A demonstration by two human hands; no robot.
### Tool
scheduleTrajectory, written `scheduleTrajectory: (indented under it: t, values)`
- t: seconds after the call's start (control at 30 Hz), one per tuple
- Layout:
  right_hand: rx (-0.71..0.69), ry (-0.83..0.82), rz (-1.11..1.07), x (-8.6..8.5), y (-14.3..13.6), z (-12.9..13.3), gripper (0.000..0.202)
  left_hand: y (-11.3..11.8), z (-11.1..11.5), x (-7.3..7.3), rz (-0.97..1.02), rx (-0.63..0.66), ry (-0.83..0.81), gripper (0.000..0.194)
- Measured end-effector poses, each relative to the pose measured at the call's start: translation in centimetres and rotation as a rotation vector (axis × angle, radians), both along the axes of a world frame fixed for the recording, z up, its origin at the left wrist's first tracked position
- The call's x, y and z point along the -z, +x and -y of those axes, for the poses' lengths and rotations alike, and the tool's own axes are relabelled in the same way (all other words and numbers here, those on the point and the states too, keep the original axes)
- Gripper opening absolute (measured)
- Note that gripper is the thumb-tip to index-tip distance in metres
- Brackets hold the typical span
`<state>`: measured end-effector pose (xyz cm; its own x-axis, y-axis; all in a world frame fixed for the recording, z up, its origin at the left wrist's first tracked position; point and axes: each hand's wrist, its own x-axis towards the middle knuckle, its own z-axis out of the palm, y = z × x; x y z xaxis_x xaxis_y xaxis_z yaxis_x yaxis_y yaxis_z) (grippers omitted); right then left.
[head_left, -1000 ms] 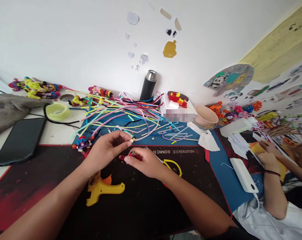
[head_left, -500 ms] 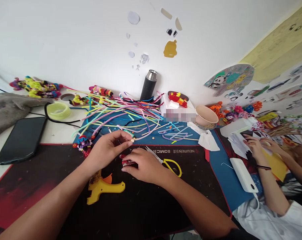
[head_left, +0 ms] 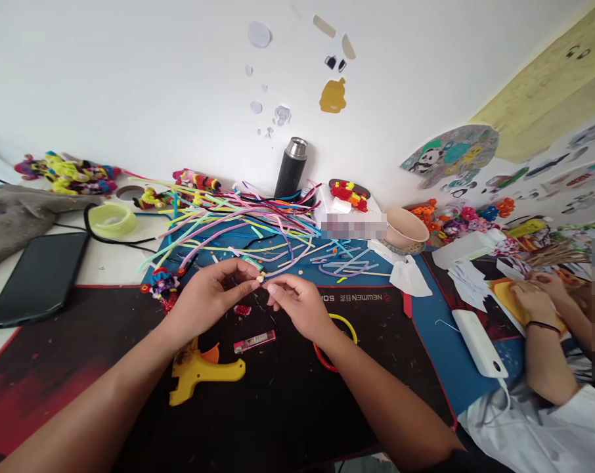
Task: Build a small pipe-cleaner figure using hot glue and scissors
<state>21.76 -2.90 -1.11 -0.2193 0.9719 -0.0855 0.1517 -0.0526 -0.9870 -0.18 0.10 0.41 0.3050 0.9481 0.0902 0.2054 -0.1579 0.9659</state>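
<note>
Lighter (head_left: 255, 341) on mat (head_left: 282, 417), left hand (head_left: 213, 290) pinching pale piece (head_left: 260, 279)

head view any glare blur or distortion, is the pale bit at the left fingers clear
Head view: faint shadow on the wall beside the flask, whose silver top shines; head view, right edge: shapes look stretched and soft; head view, beside the bowl: a pixelated patch; head view, centre: the pale bit at the fingers of the left hand shows, but too small for detail.

Forearms (head_left: 108, 381) angled inward, the left hand (head_left: 211, 292) pinches thumb toward forefinger just beside the curled right hand (head_left: 301, 305) near the mat's far edge (head_left: 376, 290).
</note>
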Motion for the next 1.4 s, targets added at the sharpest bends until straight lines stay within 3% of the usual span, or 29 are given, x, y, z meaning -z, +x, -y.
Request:
scheduleTrajectory:
  t: [0.17,0.33,0.53,1.13,1.4]
  values:
    - [0.014,-0.054,-0.162,0.1,0.1,-0.3,0.043,0.2,0.2,-0.3,0.017,0.064,-0.006,0.029]
    - [-0.010,-0.096,-0.229,0.1,-0.4,-0.4,0.040,0.3,0.4,-0.2,0.020,0.130,-0.014,0.022]
    - [0.036,-0.081,-0.239,0.2,-0.7,-0.6,0.039,0.3,0.3,0.5,0.064,0.095,-0.053,0.028]
    - [0.053,-0.110,-0.327,0.1,-0.6,-0.3,0.039,0.5,0.3,-0.1,0.068,0.084,-0.008,0.022]
    - [0.051,-0.179,-0.462,0.6,-1.0,-0.1,0.039,0.6,0.5,0.1,0.144,0.118,-0.043,0.017]
